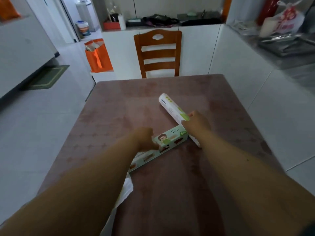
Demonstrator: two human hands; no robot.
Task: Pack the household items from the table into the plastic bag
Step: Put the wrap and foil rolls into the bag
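Two hands work on the desk: the left grip closes on the green box, the right grip wraps the white roll.

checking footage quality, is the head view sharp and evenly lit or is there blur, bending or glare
Head view: dim, soft light, no glare on the table; both hands, left and right, slightly motion-blurred; wide-angle bending stretches forearms and tilts cabinets; the green box print stays readable.
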